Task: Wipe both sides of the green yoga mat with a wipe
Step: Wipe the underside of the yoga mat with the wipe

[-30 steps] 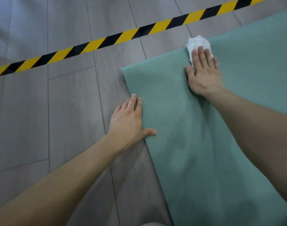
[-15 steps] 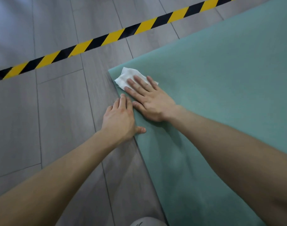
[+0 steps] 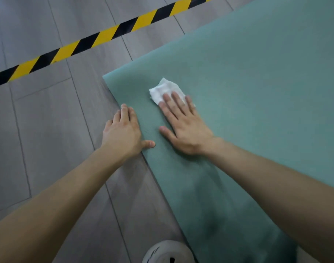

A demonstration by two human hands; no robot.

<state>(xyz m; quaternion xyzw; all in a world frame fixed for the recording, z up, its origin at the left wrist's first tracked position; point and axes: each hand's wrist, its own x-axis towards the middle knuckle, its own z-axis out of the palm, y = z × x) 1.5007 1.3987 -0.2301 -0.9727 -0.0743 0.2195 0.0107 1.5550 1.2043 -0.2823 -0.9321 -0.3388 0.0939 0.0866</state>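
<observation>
Grey floor [image 3: 48,130], green mat [image 3: 257,92], wipe [image 3: 162,90] under right hand [image 3: 185,128] fingertips [image 3: 165,96]

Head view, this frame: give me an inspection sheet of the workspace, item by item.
Surface: grey plank floor.
Job's things: green yoga mat flat on the floor; white wipe on it near its corner.
Clutter: white rounded object at the bottom edge, partly cut off.
Hands: right hand presses the wipe with straight fingers; left hand flat across the mat's edge, thumb on the mat.
Cables: nothing seen.
Surroundings: yellow-and-black tape across the floor beyond the mat.
</observation>
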